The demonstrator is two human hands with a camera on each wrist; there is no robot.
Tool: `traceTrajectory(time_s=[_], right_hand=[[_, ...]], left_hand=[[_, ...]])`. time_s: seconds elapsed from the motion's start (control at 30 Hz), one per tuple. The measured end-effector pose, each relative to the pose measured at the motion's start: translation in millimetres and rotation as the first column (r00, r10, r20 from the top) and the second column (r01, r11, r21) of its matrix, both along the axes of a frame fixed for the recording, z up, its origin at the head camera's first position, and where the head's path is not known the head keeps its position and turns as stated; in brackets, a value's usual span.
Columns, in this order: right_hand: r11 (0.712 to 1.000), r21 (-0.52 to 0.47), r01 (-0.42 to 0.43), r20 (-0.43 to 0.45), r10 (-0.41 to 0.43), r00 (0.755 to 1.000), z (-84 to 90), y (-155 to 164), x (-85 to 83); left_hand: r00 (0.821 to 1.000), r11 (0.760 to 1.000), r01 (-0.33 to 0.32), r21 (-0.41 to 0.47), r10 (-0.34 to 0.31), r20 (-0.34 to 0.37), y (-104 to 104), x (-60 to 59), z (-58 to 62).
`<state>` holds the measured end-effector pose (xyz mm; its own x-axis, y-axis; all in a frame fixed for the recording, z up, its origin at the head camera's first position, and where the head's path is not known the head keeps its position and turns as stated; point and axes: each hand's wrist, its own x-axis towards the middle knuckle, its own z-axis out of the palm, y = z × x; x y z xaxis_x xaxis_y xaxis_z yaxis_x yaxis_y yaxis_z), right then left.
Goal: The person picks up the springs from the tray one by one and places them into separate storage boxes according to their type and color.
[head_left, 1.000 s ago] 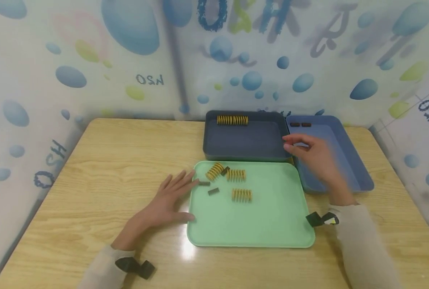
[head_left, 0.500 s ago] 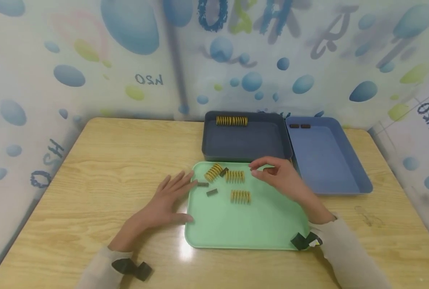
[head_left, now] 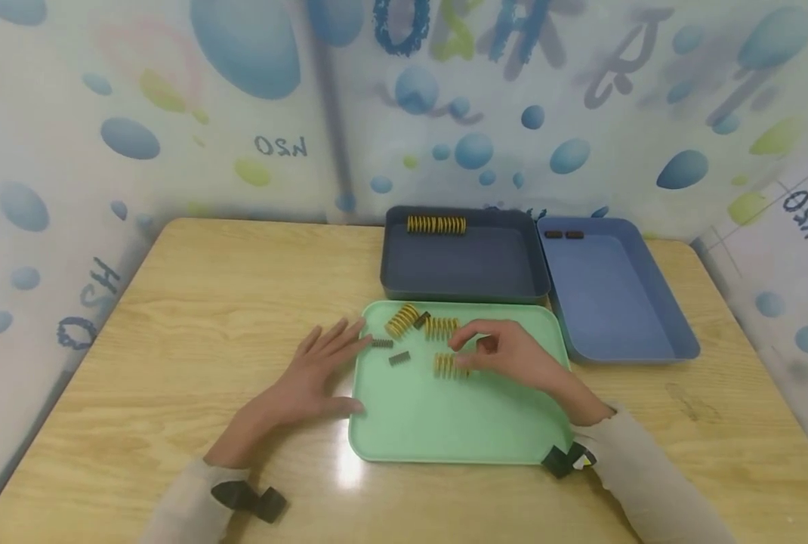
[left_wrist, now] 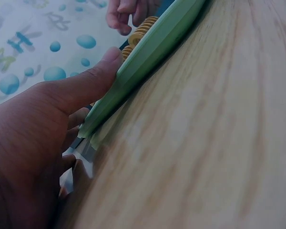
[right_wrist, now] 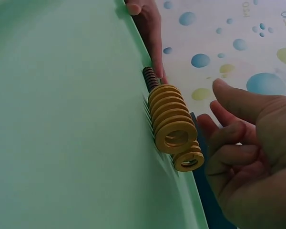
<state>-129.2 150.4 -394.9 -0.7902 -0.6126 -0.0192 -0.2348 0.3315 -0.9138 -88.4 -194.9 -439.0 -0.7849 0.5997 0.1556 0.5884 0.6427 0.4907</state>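
A green tray holds three yellow springs and some small dark springs. My right hand hovers over the nearest yellow spring, thumb and fingers loosely curled beside it and holding nothing. In the right wrist view that yellow spring lies just left of my right hand, with a gap between them. My left hand lies flat on the table, fingers straight, thumb against the tray's left edge. The left wrist view shows my left hand pressing its thumb on the green tray rim.
Behind the green tray stands a dark grey tray with a row of yellow springs at its back wall. Right of it is a blue tray with small dark springs. Patterned walls enclose the wooden table.
My right hand has come back from the blue tray, moving left and toward me, down over the green tray to the nearest yellow spring. The left hand has stayed put.
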Motion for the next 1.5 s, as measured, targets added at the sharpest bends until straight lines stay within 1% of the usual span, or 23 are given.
traceTrajectory(time_s=[0.17, 0.37, 0.57, 0.67, 0.87, 0.97, 1.13, 1.37, 1.5], right_hand=[[0.999, 0.023, -0.036, -0.037, 0.037, 0.999, -6.0, 1, 0.2], [0.997, 0.072, -0.033, -0.109, 0.041, 0.993, -12.1, 1, 0.3], [0.995, 0.074, -0.068, -0.105, 0.076, 0.992, -17.8, 1, 0.0], [0.993, 0.073, -0.097, -0.115, 0.105, 0.988, -14.8, -1, 2.3], [0.987, 0.054, -0.153, -0.129, 0.159, 0.979, 3.2, -6, 9.9], [0.986, 0.068, -0.155, -0.119, 0.162, 0.98, 5.9, -6, 11.3], [0.985, 0.087, -0.147, -0.114, 0.157, 0.981, 3.1, -6, 11.2], [0.989, 0.071, -0.128, -0.1, 0.135, 0.986, 1.8, -7, 12.8], [0.991, 0.073, -0.116, -0.094, 0.123, 0.988, 0.6, -6, 14.2]], left_hand=[[1.0, 1.0, 0.005, 0.002, -0.005, 0.007, 1, -1.1, 0.7], [1.0, 1.0, 0.003, 0.005, -0.003, 0.009, 1, -1.3, 1.3], [1.0, 1.0, 0.007, 0.002, -0.007, 0.008, 0, -1.7, 1.3], [1.0, 1.0, 0.008, 0.002, -0.008, 0.003, 1, -1.8, 1.6], [1.0, 1.0, 0.005, 0.003, -0.005, 0.013, 1, -0.9, 1.4], [1.0, 1.0, 0.006, 0.01, -0.006, 0.01, 1, -0.6, 2.0], [1.0, 1.0, 0.006, 0.013, -0.006, -0.005, 1, -1.9, 2.3], [1.0, 1.0, -0.009, -0.006, 0.009, 0.015, 0, -1.8, 0.1], [1.0, 1.0, -0.004, -0.01, 0.004, 0.01, 0, -1.6, -0.8]])
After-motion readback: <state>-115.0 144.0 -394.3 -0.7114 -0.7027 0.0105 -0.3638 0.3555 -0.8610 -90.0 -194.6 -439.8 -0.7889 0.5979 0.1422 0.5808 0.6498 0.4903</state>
